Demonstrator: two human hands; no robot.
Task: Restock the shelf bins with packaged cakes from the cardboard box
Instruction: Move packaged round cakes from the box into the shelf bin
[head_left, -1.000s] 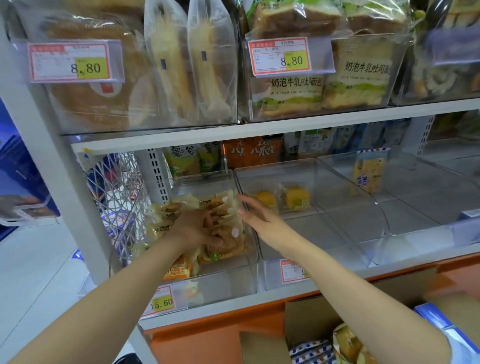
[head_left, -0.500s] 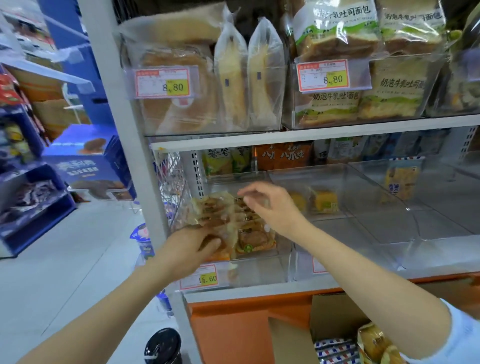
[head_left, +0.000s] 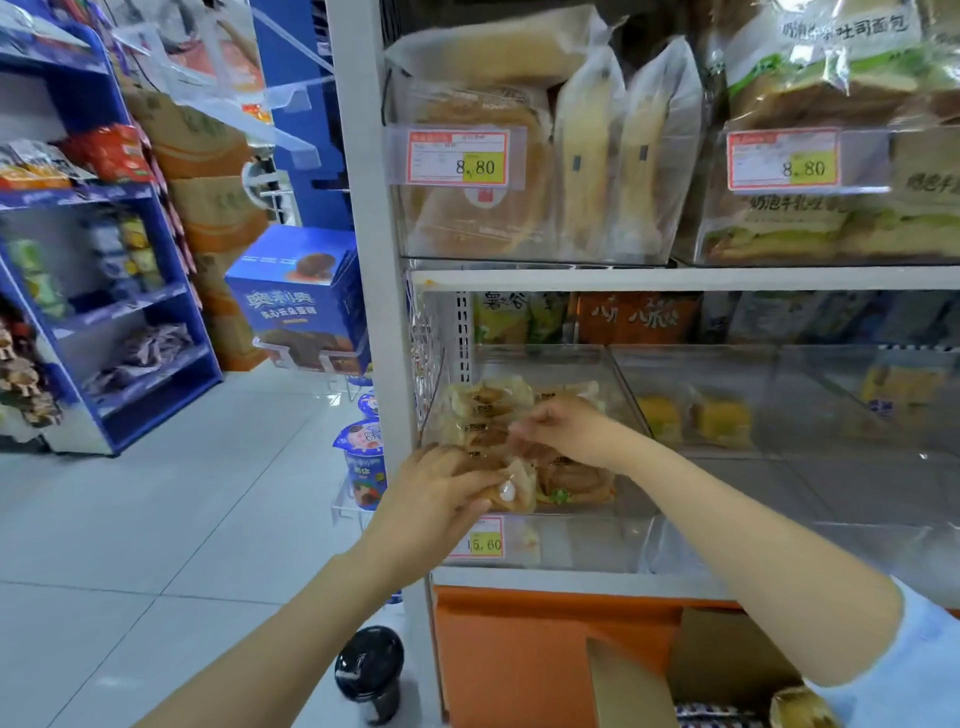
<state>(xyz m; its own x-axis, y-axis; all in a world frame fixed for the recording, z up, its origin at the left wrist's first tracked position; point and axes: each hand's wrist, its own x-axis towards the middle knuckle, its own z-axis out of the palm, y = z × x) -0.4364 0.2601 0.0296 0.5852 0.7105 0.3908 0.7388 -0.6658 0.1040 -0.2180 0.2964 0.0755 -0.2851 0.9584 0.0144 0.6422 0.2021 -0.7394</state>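
Note:
A clear shelf bin (head_left: 566, 540) at the left end of the middle shelf holds several brown packaged cakes (head_left: 485, 410) in crinkly wrappers. My left hand (head_left: 436, 493) grips one wrapped cake (head_left: 514, 486) at the bin's front edge. My right hand (head_left: 566, 428) reaches over the bin and pinches a cake wrapper among the pile. The open cardboard box (head_left: 727, 670) sits on the floor at the lower right, with more wrapped cakes (head_left: 800, 709) inside.
A neighbouring clear bin (head_left: 706, 457) holds two yellow cakes (head_left: 693, 418). Bread loaves fill the upper shelf (head_left: 675, 278). A white upright post (head_left: 371, 260) borders the bin's left. A black-lidded cup (head_left: 370, 670) stands on the floor; blue racks (head_left: 156, 312) line the aisle left.
The view has swung further left, showing more of the aisle. My left hand has drawn back to the bin's front with a cake, and my right hand has dropped onto the pile.

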